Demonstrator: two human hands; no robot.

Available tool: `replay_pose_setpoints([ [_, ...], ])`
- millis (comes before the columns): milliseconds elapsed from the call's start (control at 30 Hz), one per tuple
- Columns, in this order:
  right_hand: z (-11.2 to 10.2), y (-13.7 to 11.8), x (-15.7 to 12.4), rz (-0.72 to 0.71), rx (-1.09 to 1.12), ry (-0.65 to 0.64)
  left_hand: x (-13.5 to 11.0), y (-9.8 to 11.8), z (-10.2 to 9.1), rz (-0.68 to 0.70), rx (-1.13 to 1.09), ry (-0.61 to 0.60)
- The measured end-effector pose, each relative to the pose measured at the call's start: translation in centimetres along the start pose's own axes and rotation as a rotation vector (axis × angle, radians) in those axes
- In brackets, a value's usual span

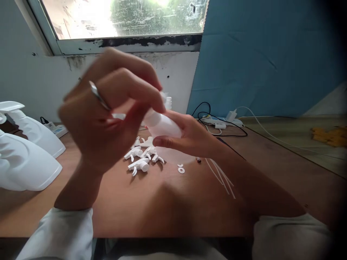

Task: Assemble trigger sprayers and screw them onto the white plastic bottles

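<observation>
A translucent white plastic bottle is held tilted above the table, its neck up and to the left. My right hand wraps round its body, with the thumb across the near side. At the bottle's neck, the bent fingers and thumb of my left hand are closed; a ring shows on one finger. Bits of white plastic show beside those fingertips, but what they belong to is mostly hidden. Several white trigger spray heads lie on the table beyond and below the hands. Near them are small white ring washers.
Large white bottles stand at the left. Thin white tubes lie right of the washers. Power strips and black and white cables run along the back. A window and a blue sheet are behind the brown table.
</observation>
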State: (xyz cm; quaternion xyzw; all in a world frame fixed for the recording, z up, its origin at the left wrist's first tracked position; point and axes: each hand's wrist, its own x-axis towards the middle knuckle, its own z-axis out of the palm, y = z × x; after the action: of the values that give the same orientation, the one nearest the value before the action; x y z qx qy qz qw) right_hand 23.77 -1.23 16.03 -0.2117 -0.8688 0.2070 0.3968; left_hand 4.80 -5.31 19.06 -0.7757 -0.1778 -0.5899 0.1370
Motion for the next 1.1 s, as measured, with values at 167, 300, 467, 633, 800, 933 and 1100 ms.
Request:
replay_pose_setpoints([
  [167,-0.3,-0.9,-0.3,0.066,0.131,0.197,0.1,-0.7,1.4,0.111,0.187,0.115],
  [300,-1.8,-1.1,0.3,0.001,0.402,0.568,-0.1,-2.0,2.6,-0.007,0.043,0.023],
  [467,-2.7,-1.1,1.2,-0.086,0.605,0.817,-1.6,-3.4,5.4,-0.311,-0.166,-0.440],
  [633,-3.2,-0.4,0.9,-0.140,0.514,0.835,-1.7,-3.5,5.6,-0.429,-0.201,-0.490],
  [800,-3.6,-1.3,0.2,-0.238,0.667,0.508,-0.8,-4.4,3.8,-0.487,-0.636,-0.773],
  [933,-4.1,-2.6,-0.4,-0.260,0.638,0.278,-0.9,-5.4,3.1,-0.521,-0.900,-0.897],
  [1100,-4.7,-2.9,-0.8,-0.140,0.573,0.440,-1.0,-6.0,2.7,-0.582,-0.977,-0.892],
])
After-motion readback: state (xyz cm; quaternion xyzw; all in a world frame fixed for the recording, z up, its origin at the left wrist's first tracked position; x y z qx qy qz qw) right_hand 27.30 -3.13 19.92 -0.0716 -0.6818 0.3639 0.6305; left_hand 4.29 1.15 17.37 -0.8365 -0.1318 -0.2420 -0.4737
